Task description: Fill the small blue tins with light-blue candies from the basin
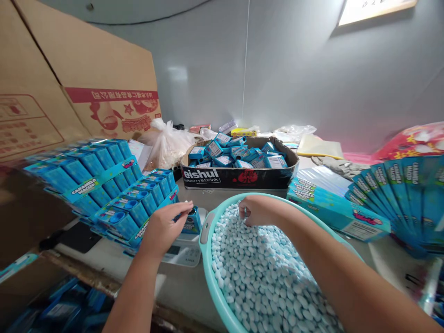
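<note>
My left hand [163, 229] is closed in a pinch, with small pale candies [189, 202] at its fingertips. It is just above and beside a small open blue box [193, 223], which stands upright on a white digital scale [189, 256]. A large turquoise basin [207, 263] full of pale blue and white oval candies [263, 277] sits to the right. At the basin's far left side, my right hand [255, 210] reaches in with curled fingers touching the candies. What lies inside those fingers is hidden.
Left of the scale stand stacked display trays of blue boxes [118, 222]. Behind the basin, a black carton [239, 178] holds several blue boxes. A long blue carton [336, 210] and fanned blue cardboard sleeves [398, 194] lie right. A large cardboard box [114, 64] rises at left.
</note>
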The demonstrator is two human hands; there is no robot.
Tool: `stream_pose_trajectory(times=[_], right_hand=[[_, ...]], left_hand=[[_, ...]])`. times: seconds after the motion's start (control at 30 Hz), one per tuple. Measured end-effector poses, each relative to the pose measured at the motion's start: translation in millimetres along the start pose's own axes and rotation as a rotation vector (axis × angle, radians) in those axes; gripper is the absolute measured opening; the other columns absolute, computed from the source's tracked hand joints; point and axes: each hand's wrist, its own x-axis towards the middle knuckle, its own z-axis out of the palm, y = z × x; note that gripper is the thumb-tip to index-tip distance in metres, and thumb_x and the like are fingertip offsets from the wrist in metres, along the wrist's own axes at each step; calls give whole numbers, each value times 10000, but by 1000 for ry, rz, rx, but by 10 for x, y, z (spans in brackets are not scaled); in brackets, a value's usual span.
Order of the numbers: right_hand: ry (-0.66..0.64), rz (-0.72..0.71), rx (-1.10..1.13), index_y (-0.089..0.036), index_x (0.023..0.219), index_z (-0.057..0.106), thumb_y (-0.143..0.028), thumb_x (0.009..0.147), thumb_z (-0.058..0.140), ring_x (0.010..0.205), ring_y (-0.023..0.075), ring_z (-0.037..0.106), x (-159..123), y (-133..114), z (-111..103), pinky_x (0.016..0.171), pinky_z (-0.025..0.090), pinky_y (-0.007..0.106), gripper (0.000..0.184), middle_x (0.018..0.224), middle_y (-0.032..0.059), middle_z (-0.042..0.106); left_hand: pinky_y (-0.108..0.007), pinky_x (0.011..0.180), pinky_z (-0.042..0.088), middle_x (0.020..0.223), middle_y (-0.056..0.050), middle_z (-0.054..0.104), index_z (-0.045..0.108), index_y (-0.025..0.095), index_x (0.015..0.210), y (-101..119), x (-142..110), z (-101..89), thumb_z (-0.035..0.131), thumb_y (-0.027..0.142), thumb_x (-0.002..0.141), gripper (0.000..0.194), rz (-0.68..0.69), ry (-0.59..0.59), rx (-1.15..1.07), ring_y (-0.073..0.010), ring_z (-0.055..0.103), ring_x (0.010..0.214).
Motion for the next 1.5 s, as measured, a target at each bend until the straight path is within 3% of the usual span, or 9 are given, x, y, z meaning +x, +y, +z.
stream_pose_trajectory(times=[0.23, 0.5, 0.67, 0.87, 1.5], right_hand=[[-18, 7, -12, -211, 1089, 762, -177, 790, 746, 835, 183, 642, -11, -32, -15, 675, 432, 278, 301, 1017, 27, 745], [8, 3, -12, -253, 1066, 785, -177, 734, 761, 863, 191, 669, 13, 15, 11, 632, 390, 253, 341, 1034, 16, 767], [8, -1, -14, -247, 1066, 784, -179, 729, 757, 853, 198, 671, 19, 22, 19, 626, 392, 260, 345, 1017, 22, 771], [9, -2, -11, -232, 1071, 786, -162, 728, 754, 878, 204, 678, -17, -1, -4, 636, 393, 265, 352, 1054, 38, 775], [-20, 12, -9, -257, 1106, 767, -201, 742, 756, 899, 212, 684, 30, 34, 15, 643, 403, 267, 368, 1058, 18, 768]], left_hand=[[-344, 1031, 614, 1144, -46, 806, 779, 204, 1083, 7, 67, -81, 640, 216, 966, 182, 26, 26, 22, -200, 767, 1081], [-280, 1025, 589, 1164, -7, 787, 754, 244, 1083, 186, 56, -192, 636, 227, 986, 154, -27, 120, 13, -155, 739, 1097], [-276, 959, 610, 1173, -18, 778, 761, 246, 1068, 155, 8, -145, 632, 259, 990, 151, -104, 131, 16, -171, 729, 1117], [-334, 1057, 573, 1132, -26, 791, 756, 236, 1079, 110, 11, -45, 620, 290, 997, 167, -81, 80, 9, -192, 726, 1137], [-366, 1057, 578, 1159, -36, 783, 753, 232, 1099, 68, 71, 52, 639, 321, 984, 185, -121, 60, -3, -216, 724, 1140]])
